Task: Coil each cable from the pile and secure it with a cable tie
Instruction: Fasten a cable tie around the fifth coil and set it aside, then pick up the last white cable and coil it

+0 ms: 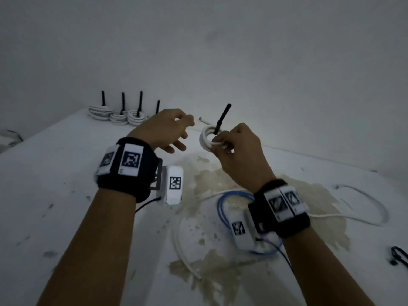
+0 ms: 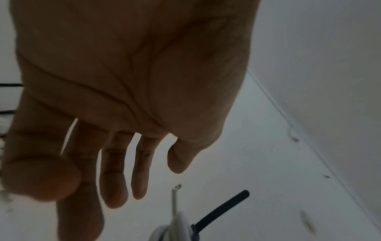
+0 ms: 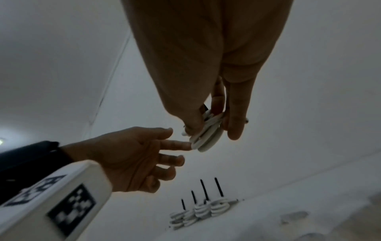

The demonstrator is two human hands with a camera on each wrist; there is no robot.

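My right hand point(image 1: 223, 143) holds a small coil of white cable point(image 1: 207, 139) above the table, fingers curled round it. A black cable tie point(image 1: 222, 118) wraps the coil, and its tail sticks up and to the right. In the right wrist view the coil point(image 3: 208, 137) hangs between the thumb and fingers. My left hand point(image 1: 174, 133) hovers just left of the coil, fingers loosely spread and holding nothing. In the left wrist view its palm point(image 2: 128, 78) is bare, with the tie's tail point(image 2: 222, 210) beyond the fingertips.
Several tied white coils point(image 1: 119, 114) with upright black ties stand in a row at the table's far left corner. Loose blue cable point(image 1: 223, 208) and white cable point(image 1: 364, 197) lie on the stained table point(image 1: 66, 195) near me. A black item point(image 1: 399, 255) lies at the right edge.
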